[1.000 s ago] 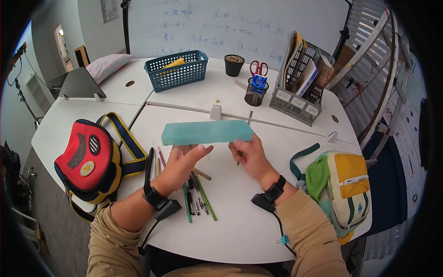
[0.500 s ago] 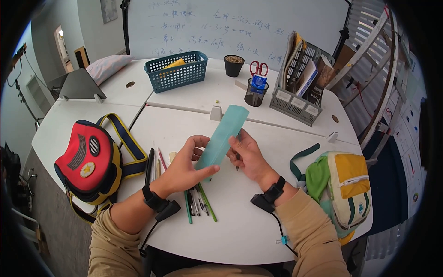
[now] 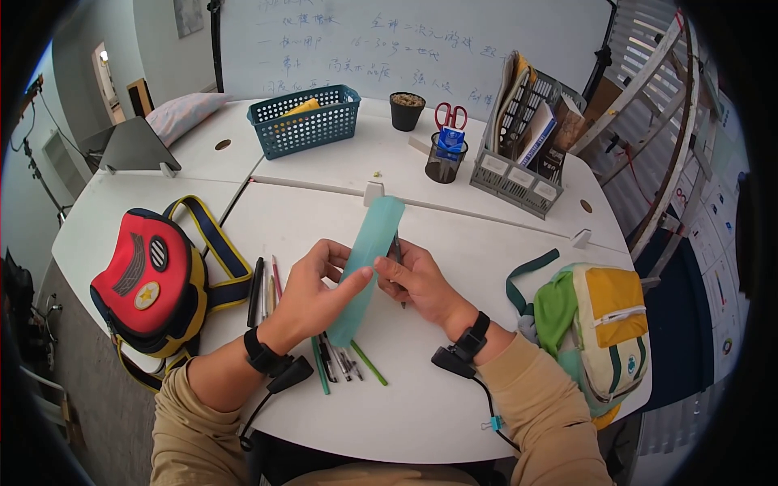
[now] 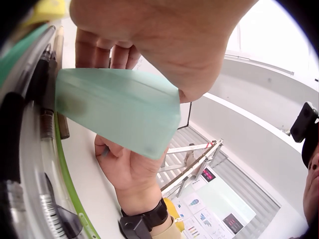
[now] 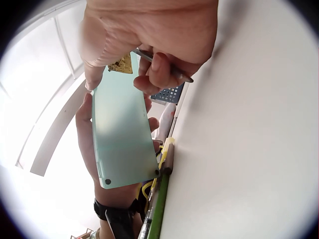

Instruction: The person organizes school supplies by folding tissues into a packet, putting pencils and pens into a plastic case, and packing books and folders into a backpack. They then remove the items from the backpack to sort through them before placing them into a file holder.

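A translucent teal pencil case (image 3: pixel 375 233) is held tilted over the table, its long side slanting up and away. My left hand (image 3: pixel 314 293) grips it from the left, thumb across the near face and fingers behind. On the other side, my right hand (image 3: pixel 428 285) curls its fingers round a slim grey pen (image 5: pixel 181 75), while its thumb touches the case's edge. In the right wrist view, a gold label (image 5: pixel 121 64) shows on the case near that hand. Below the case lie several pens (image 3: pixel 347 366) and a green pencil (image 3: pixel 369 362).
A red backpack (image 3: pixel 146 271) lies at left, a cream, green and yellow backpack (image 3: pixel 620 348) at right. Beside my left hand are a black marker (image 3: pixel 255 293) and a pink pencil (image 3: pixel 276 278). Farther back stand a teal basket (image 3: pixel 306 134), mesh pen cup (image 3: pixel 442 167) and grey file rack (image 3: pixel 515 185).
The pencil case has turned from lying crosswise to a steep slant and moved nearer and to the left. My left hand now wraps its side; the right hand still keeps the pen.
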A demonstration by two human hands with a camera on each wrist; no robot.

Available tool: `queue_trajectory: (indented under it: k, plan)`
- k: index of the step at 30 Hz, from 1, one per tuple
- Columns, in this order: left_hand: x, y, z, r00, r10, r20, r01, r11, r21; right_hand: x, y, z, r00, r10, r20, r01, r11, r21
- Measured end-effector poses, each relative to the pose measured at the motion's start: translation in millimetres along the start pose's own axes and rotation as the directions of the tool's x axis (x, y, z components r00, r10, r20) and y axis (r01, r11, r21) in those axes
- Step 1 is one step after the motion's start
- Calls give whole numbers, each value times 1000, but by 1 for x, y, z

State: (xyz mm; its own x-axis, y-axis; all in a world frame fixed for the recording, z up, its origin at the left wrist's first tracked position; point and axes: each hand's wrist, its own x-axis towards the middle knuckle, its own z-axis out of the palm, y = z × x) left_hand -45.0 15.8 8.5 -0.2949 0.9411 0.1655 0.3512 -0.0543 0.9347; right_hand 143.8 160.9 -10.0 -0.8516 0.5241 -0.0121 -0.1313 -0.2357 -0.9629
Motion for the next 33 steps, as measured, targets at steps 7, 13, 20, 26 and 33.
queue_trajectory:
  k: [7,13,20,26,33]
  plan:
    - [3,-15,5,998,60,-30,-61,997,-47,-1,-1,2,1000,-22,2,22,999,-23]
    - [1,-10,6,999,33,-26,-35,996,-82,0,3,0,1000,-17,15,17,1000,1]
    - [0,-7,9,998,47,-34,-48,998,-48,0,5,2,999,-35,25,35,999,-5]
    - [10,-17,-15,996,35,-85,-53,974,-222,-3,-1,-2,998,-20,-66,27,993,117]
    - [12,-4,-23,981,-120,-156,65,947,-316,10,13,-22,991,102,-83,-75,956,283]
